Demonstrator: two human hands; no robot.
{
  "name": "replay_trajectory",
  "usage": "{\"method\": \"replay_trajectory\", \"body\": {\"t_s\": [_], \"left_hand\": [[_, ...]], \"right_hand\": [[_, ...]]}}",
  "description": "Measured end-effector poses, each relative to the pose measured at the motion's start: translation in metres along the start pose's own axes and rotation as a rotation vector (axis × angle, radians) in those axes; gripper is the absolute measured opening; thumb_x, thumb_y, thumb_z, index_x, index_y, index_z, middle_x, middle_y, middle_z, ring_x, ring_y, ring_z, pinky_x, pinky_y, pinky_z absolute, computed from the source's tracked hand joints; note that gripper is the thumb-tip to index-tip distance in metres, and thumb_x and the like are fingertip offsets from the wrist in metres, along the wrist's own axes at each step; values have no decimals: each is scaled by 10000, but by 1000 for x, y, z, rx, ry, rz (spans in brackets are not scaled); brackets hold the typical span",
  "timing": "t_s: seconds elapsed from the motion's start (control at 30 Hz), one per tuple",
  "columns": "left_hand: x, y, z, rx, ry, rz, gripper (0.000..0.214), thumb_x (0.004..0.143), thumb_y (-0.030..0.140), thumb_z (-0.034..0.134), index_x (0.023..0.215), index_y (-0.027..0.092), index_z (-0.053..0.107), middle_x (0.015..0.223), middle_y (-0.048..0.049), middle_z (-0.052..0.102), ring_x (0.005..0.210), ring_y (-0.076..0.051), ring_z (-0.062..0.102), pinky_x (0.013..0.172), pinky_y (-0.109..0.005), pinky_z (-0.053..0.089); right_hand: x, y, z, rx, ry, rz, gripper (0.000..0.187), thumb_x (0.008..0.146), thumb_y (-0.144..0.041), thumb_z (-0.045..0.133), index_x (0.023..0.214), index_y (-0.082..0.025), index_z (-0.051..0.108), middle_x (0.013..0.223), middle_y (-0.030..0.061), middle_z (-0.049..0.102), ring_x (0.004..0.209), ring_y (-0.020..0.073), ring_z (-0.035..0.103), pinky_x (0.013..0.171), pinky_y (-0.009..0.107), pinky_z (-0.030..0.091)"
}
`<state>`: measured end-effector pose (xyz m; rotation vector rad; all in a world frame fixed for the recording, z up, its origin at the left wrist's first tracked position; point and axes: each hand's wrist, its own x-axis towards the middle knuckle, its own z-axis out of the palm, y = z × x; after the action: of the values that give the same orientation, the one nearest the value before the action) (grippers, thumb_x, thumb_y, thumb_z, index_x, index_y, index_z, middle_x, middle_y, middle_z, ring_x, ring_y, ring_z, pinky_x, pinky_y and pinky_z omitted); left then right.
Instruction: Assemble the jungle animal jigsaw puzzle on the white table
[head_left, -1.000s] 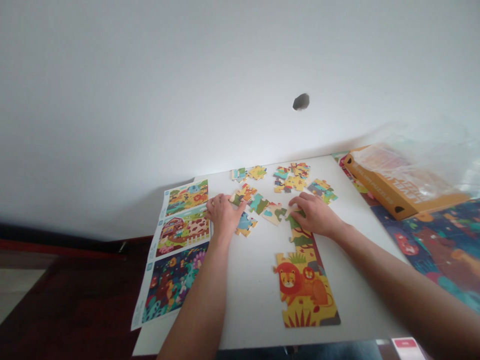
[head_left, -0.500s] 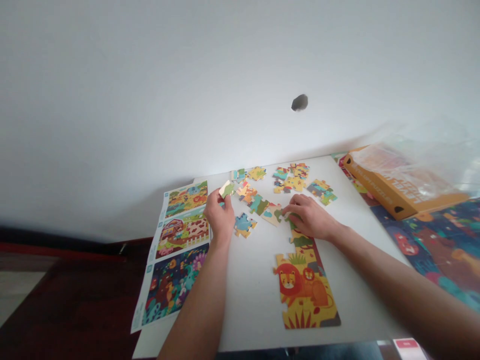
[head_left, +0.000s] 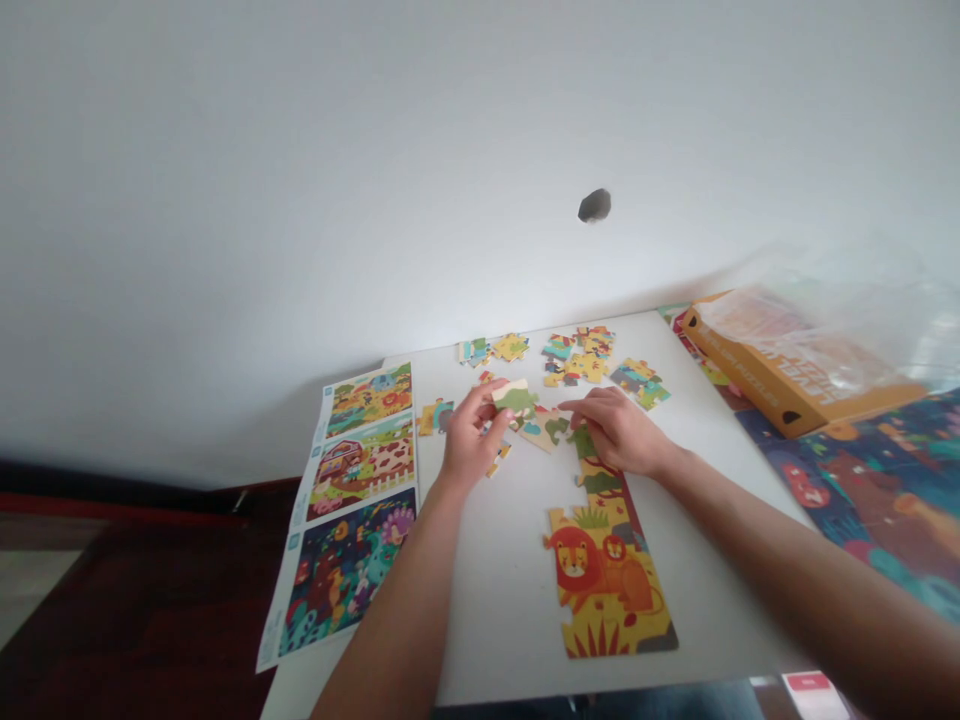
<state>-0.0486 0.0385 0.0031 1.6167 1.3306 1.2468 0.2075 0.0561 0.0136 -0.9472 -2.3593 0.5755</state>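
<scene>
Lying toward the far side of the white table [head_left: 495,600] are three groups of loose puzzle pieces: a far-left group [head_left: 511,347], a middle group [head_left: 596,365] and a right group [head_left: 640,383]. Pieces overlap within the groups; an exact piece count cannot be determined. One yellow-and-blue piece [head_left: 433,416] lies left of the hands, beside one printed sheet [head_left: 345,505] bearing three pictures. One cream piece [head_left: 544,430] with green parts lies between the hands. One assembled section [head_left: 611,590], showing two lions, occupies the near right part of the table and continues as a narrower strip toward the far side. One orange box [head_left: 802,400], with clear plastic on top, is located at far right.

The left hand [head_left: 472,440] grips one green-and-cream piece [head_left: 516,400] between thumb and fingers, the opening being only the thickness of the piece. The held piece is raised and tilted above the table. The right hand [head_left: 619,430] is positioned over the far end of the strip: index finger extended leftward, remaining fingers curled. Whether this hand pinches a piece cannot be determined; the fingers conceal the contact.
</scene>
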Motion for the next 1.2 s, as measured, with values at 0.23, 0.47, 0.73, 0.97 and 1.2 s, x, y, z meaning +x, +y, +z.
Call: {"method": "replay_trajectory", "body": {"t_s": [0.23, 0.47, 0.73, 0.97, 1.2], "left_hand": [[-11, 9, 21, 66, -329, 61, 332, 905, 251, 571, 1231, 215, 619, 1233, -89, 674, 992, -189, 710, 844, -304, 616], [0, -1, 8, 237, -85, 33, 324, 871, 222, 595, 1192, 205, 630, 1068, -67, 715, 845, -165, 720, 783, -284, 613], [-5, 10, 18, 365, -167, 171, 280, 878, 222, 610, 1149, 230, 682, 1121, -62, 737, 997, -211, 686, 974, -399, 526], [-8, 19, 14, 574, -257, 281, 437, 846, 240, 644, 1282, 254, 621, 1296, -80, 638, 1237, -268, 549, 1091, -464, 394], [-7, 18, 6, 642, -429, 272, 487, 809, 283, 691, 1289, 263, 612, 1374, -71, 600, 1368, -299, 430, 1146, -519, 291]], "right_hand": [[-2, 5, -6, -23, 175, 172, 445, 748, 2, 408, 1048, -179, 682, 812, 13, 728, 811, 182, 633, 847, 321, 452], [0, 5, 1, -50, 84, 191, 349, 770, -58, 471, 1000, -178, 704, 847, 45, 730, 806, 191, 663, 798, 297, 491], [-1, 6, 1, -59, 78, 180, 360, 757, -41, 469, 994, -174, 704, 865, 54, 719, 802, 188, 657, 775, 289, 491], [0, 2, -4, -191, -3, 167, 321, 800, -125, 521, 1055, -160, 713, 934, 92, 673, 870, 217, 633, 810, 323, 459], [0, 1, -9, -250, -99, 171, 235, 813, -208, 577, 1002, -192, 715, 936, 86, 644, 908, 240, 614, 823, 351, 407]]}}
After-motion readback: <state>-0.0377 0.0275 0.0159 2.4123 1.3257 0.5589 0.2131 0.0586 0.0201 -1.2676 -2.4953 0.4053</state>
